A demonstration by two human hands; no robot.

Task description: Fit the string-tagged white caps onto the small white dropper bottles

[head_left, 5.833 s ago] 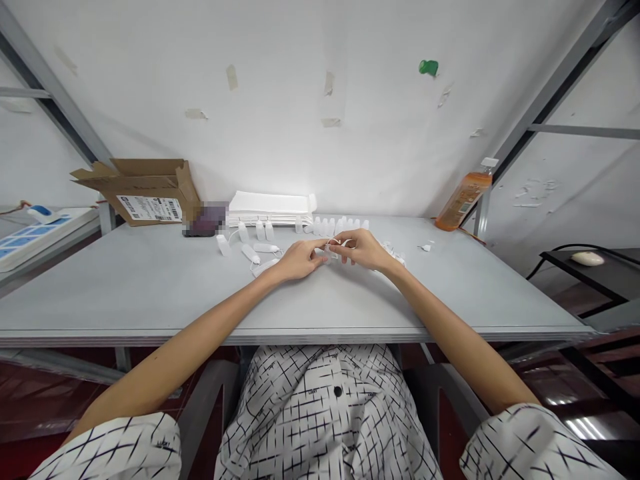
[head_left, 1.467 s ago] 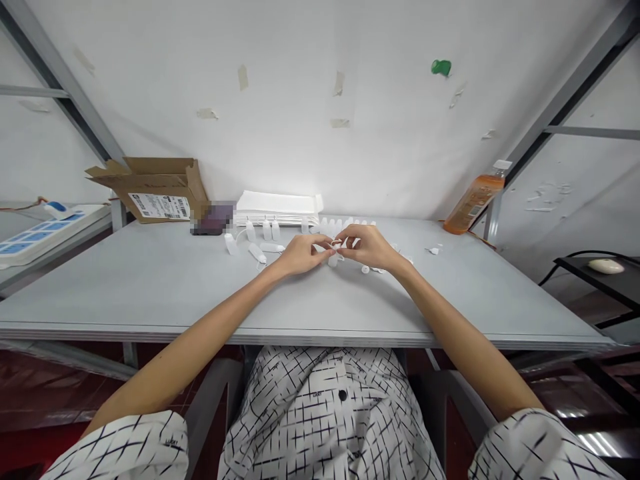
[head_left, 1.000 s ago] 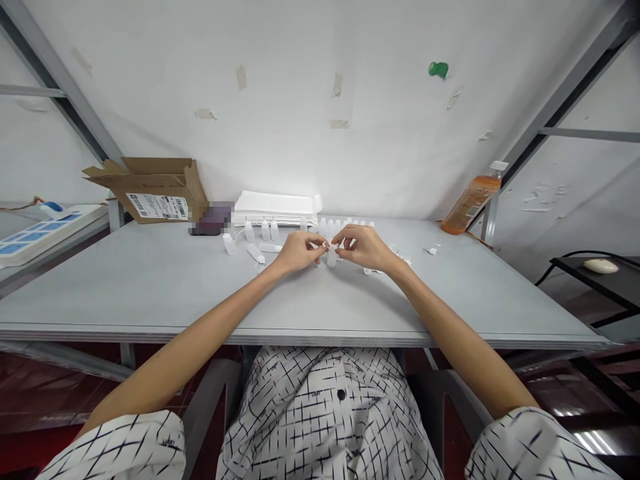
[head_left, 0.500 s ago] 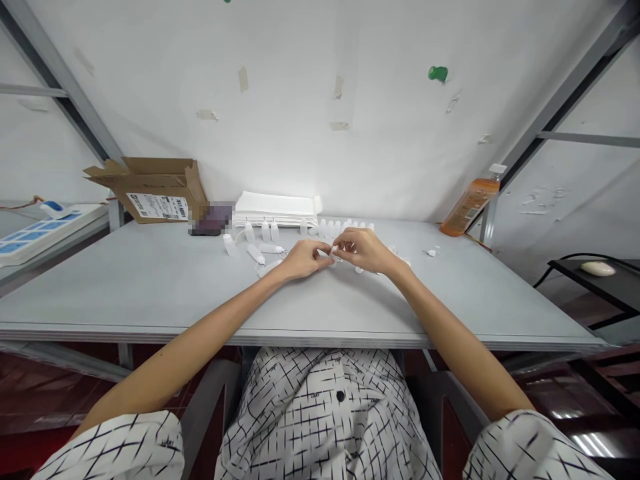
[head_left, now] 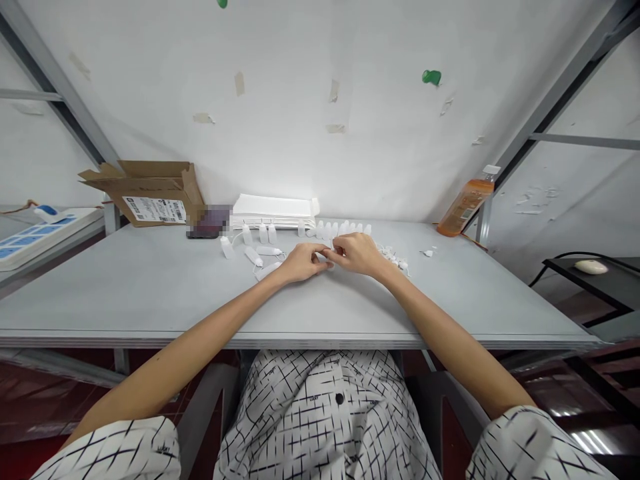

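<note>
My left hand (head_left: 303, 262) and my right hand (head_left: 356, 253) meet over the middle of the grey table (head_left: 200, 293). Between their pinched fingertips is a small white piece, mostly hidden by the fingers. Left of my left hand lie and stand several small white bottles (head_left: 253, 256), some with thin loops. A row of small translucent bottles (head_left: 327, 230) stands behind the hands. By my right wrist is a pile of small white parts (head_left: 395, 259).
A stack of white sheets (head_left: 273, 209), a dark phone-like object (head_left: 207, 223) and an open cardboard box (head_left: 150, 193) are at the back left. An orange drink bottle (head_left: 465, 207) leans at the back right. A small white piece (head_left: 427, 253) lies right of the pile.
My right hand's fingers have closed in nearer to my left fingertips, and more of the pile beside my right wrist shows. The view has shifted slightly.
</note>
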